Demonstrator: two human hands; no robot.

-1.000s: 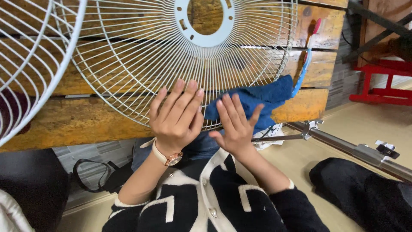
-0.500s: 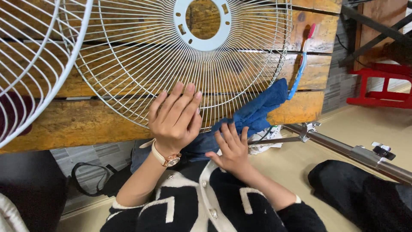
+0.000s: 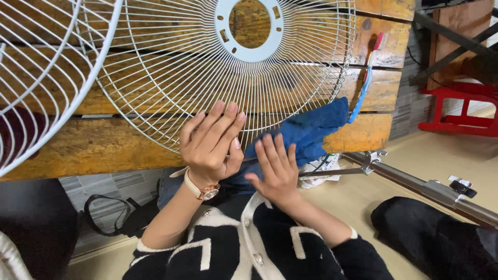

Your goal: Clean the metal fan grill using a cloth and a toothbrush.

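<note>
The fan guard (image 3: 207, 67) lies flat on the wooden surface (image 3: 93, 148), its lower rim right by the person. The left hand (image 3: 210, 148) rests against that rim, fingers open, gripping nothing. The right hand (image 3: 275, 168), also open, touches the blue cloth (image 3: 311, 129) just beside it. A toothbrush (image 3: 365, 83) lies past the cloth.

Wooden plank table (image 3: 93, 145): worn orange-brown boards with dark gaps between them, filling the upper half of the view. Below its near edge, grey tiled wall panel (image 3: 116, 184). To the table's right, a second strip of grey tile (image 3: 407, 111), then a red stool (image 3: 456, 106) on the floor and dark crossed wooden slats (image 3: 456, 31) above it. Floor (image 3: 415, 155): smooth, pale beige, evenly lit, spreading out below and right of the table.
</note>
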